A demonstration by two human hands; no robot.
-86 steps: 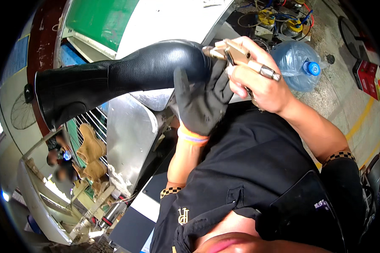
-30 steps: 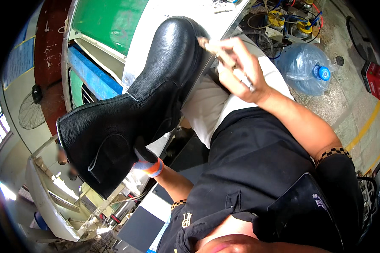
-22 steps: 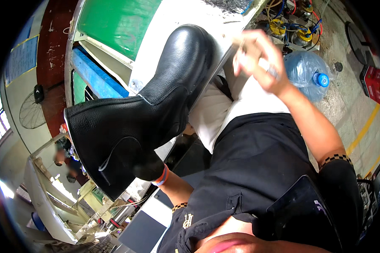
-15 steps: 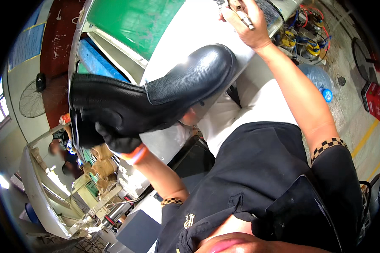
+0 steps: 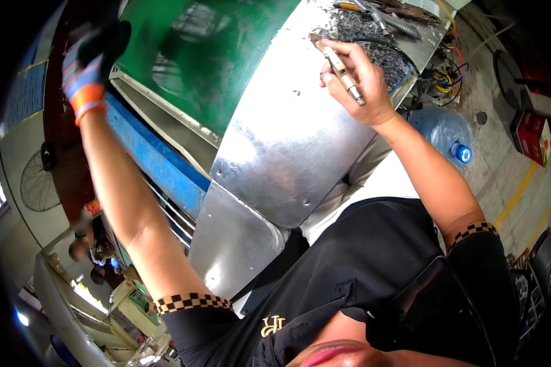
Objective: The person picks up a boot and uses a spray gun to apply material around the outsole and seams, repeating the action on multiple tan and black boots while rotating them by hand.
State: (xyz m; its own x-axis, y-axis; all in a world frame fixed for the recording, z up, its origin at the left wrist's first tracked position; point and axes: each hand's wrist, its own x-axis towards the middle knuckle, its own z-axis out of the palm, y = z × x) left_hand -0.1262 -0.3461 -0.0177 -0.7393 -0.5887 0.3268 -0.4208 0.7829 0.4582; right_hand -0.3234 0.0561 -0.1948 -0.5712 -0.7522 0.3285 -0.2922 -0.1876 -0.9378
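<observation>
My left hand [image 5: 90,67], in a grey and orange glove with dark fingers, is stretched out at the far left, past the edge of the green surface. Motion smears its fingers, and I cannot make out whether anything is in them. My bare right hand [image 5: 364,82] is closed around a short pen-shaped metal tool [image 5: 341,68] with a brownish tip. It is held above the far right part of the bare metal worktop [image 5: 281,140]. Just beyond that hand lies a heap of dark scraps [image 5: 386,61]. The black boot is out of view.
A green surface [image 5: 190,61] and a blue beam [image 5: 153,156] adjoin the worktop. Metal tools [image 5: 401,25] lie by the scraps. To the right are tangled cables, a clear water bottle [image 5: 438,131] and a red box [image 5: 532,136]. Other people [image 5: 92,244] are at the left.
The black boot has left the worktop and the view. My left hand has swung far out to the upper left. My right hand has come slightly nearer, still gripping the tool.
</observation>
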